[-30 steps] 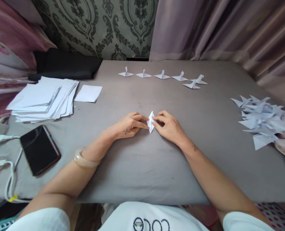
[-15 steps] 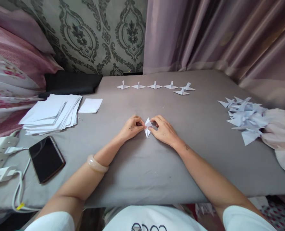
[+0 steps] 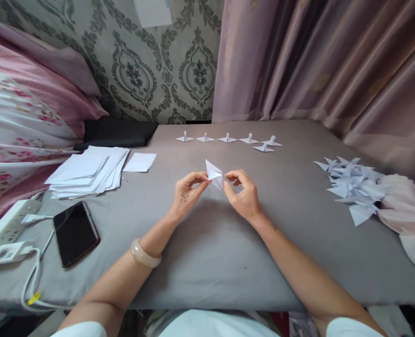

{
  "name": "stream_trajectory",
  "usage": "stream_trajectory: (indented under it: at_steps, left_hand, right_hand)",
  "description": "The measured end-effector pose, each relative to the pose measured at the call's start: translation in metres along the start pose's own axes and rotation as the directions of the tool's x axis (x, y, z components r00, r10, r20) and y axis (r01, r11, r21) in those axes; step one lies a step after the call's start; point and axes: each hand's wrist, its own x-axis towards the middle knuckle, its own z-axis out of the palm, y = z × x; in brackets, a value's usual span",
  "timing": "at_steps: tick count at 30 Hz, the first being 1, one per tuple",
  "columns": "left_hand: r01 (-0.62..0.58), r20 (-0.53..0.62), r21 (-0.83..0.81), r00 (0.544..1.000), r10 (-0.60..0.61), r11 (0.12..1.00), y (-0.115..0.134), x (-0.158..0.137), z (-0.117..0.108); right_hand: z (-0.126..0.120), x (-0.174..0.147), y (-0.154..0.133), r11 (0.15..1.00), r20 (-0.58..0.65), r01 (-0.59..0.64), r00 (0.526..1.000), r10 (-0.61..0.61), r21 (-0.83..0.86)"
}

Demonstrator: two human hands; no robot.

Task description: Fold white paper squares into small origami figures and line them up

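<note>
My left hand (image 3: 188,193) pinches a small folded white paper (image 3: 214,175) between thumb and fingertips at the paper's left side. The paper is tilted, with one point up to the left and another down to the right. Close by its right edge is my right hand (image 3: 244,193), thumb and index finger curved with a gap between their tips. Whether the thumb tip touches the paper is hard to tell. Beyond the hands stand several folded paper cranes (image 3: 227,138) in a row, with one (image 3: 263,147) in front at the right end.
A heap of folded paper pieces (image 3: 356,185) lies at the right beside a pale cloth (image 3: 400,201). On the left are stacked white sheets (image 3: 84,173), a single paper square (image 3: 140,162), a phone (image 3: 76,234) and a power strip (image 3: 9,227) with cables. Curtains and wall border the grey-covered table (image 3: 210,262).
The folded paper has been raised and tilted in my left hand. My right fingers have come away from its middle to its right edge. The camera view has tipped upward slightly.
</note>
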Motion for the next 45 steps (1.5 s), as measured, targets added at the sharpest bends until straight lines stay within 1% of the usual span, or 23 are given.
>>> stream_trajectory:
  at_steps: [3, 6, 8, 10, 11, 13, 15, 17, 21, 24, 27, 29, 30, 33, 38, 45]
  left_hand:
    - [-0.072, 0.024, 0.109, 0.997, 0.069, 0.991, -0.002, -0.003, 0.0]
    - [-0.115, 0.063, 0.176, 0.992, 0.105, 0.978, -0.003, -0.006, -0.001]
    - [-0.111, 0.084, 0.173, 0.992, 0.098, 0.979, -0.003, -0.008, -0.002]
    - [-0.053, 0.106, 0.082, 0.993, 0.044, 0.995, -0.002, -0.009, -0.002]
    - [-0.002, 0.121, 0.003, 0.993, 0.002, 1.0, -0.001, -0.01, -0.003]
    - [0.113, 0.16, -0.164, 0.983, -0.086, 0.98, 0.001, -0.009, -0.004]
    - [0.195, 0.196, -0.268, 0.97, -0.145, 0.943, 0.001, -0.008, -0.005]
    - [0.232, 0.212, -0.309, 0.962, -0.171, 0.922, -0.001, -0.007, -0.007]
    - [0.28, 0.228, -0.35, 0.951, -0.209, 0.894, -0.004, -0.007, -0.009]
    - [0.3, 0.235, -0.366, 0.946, -0.224, 0.881, -0.004, -0.008, -0.008]
    - [0.325, 0.211, -0.357, 0.941, -0.264, 0.876, -0.003, -0.009, -0.006]
    - [0.338, 0.158, -0.343, 0.94, -0.301, 0.876, -0.002, -0.009, -0.006]
    - [0.342, 0.138, -0.333, 0.94, -0.313, 0.879, -0.002, -0.009, -0.005]
    - [0.318, 0.1, -0.31, 0.948, -0.302, 0.896, -0.002, -0.009, -0.005]
    - [0.296, 0.121, -0.249, 0.954, -0.274, 0.922, -0.001, -0.01, -0.003]
    - [0.316, 0.155, -0.251, 0.946, -0.284, 0.915, -0.004, -0.01, -0.002]
  right_hand:
    - [0.001, 0.0, 0.0, 1.0, 0.062, -0.024, 0.998, 0.024, 0.005]
    - [0.003, -0.001, 0.001, 0.997, 0.131, -0.069, 0.989, 0.064, 0.034]
    - [0.003, 0.0, 0.001, 0.988, 0.159, -0.135, 0.98, 0.122, 0.069]
    - [0.004, 0.001, 0.002, 0.959, 0.189, -0.248, 0.957, 0.22, 0.138]
    - [0.003, 0.001, 0.003, 0.93, 0.212, -0.317, 0.937, 0.277, 0.185]
    - [0.003, 0.003, 0.005, 0.846, 0.277, -0.456, 0.881, 0.384, 0.277]
    - [0.002, 0.004, 0.006, 0.761, 0.345, -0.549, 0.829, 0.441, 0.345]
    - [0.002, 0.004, 0.008, 0.697, 0.403, -0.595, 0.798, 0.448, 0.4]
    - [0.003, 0.002, 0.008, 0.57, 0.504, -0.656, 0.751, 0.427, 0.495]
    - [0.003, 0.002, 0.009, 0.521, 0.534, -0.683, 0.728, 0.43, 0.512]
    - [0.005, 0.0, 0.01, 0.522, 0.518, -0.694, 0.719, 0.463, 0.497]
    - [0.008, -0.001, 0.011, 0.543, 0.502, -0.695, 0.718, 0.482, 0.471]
    - [0.009, -0.002, 0.011, 0.563, 0.503, -0.688, 0.723, 0.474, 0.458]
    - [0.012, -0.003, 0.008, 0.622, 0.455, -0.644, 0.761, 0.462, 0.445]
    - [0.013, -0.003, 0.0, 0.7, 0.39, -0.607, 0.789, 0.475, 0.377]
    - [0.013, -0.004, -0.002, 0.792, 0.37, -0.514, 0.842, 0.393, 0.329]
